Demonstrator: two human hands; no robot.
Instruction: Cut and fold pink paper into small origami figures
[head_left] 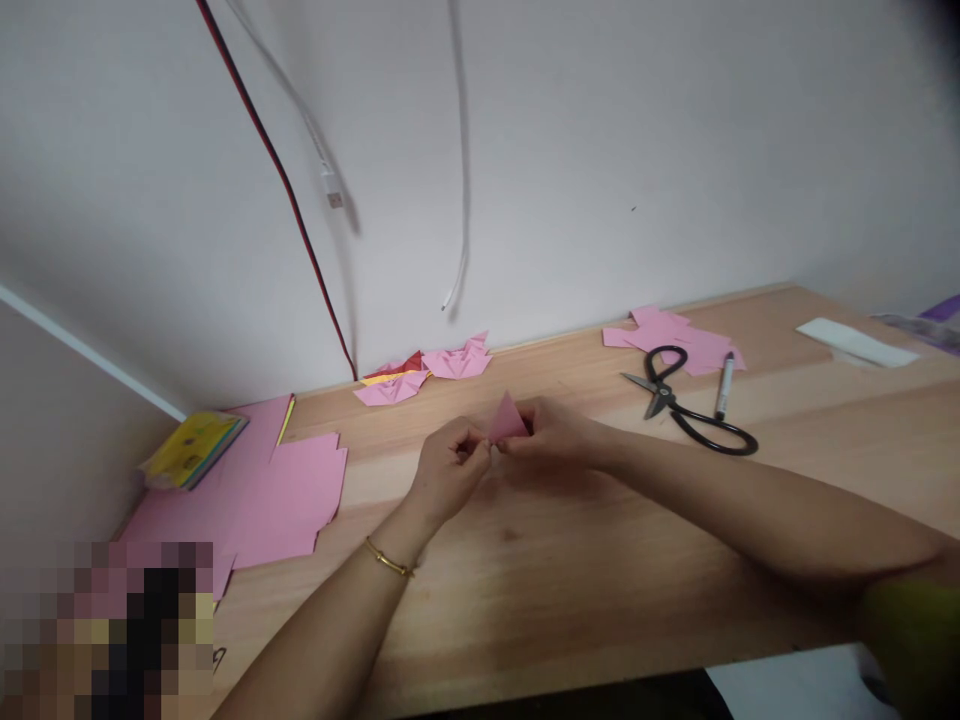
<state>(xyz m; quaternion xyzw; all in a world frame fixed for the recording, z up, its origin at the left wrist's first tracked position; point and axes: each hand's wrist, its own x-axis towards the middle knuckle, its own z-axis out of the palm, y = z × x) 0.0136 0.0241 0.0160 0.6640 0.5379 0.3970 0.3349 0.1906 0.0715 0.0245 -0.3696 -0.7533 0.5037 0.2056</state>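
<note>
A small piece of folded pink paper (508,418) with a pointed top is held between my two hands, over the middle of the wooden table. My left hand (454,462) pinches its lower left corner with thumb and finger. Around its right side, my right hand (551,435) is closed, the thumb along the lower edge. The fingers behind the paper are partly hidden. Behind my hands, pink folded paper shapes (457,362) lie near the wall, one with red and yellow parts (394,376).
Black-handled scissors (661,398) lie open at right, beside a marker (725,385) and pink paper pieces (675,335). A white strip (857,341) is farther right. Large pink sheets (277,500) and a yellow packet (193,450) are at left. Cables (289,190) hang along the wall.
</note>
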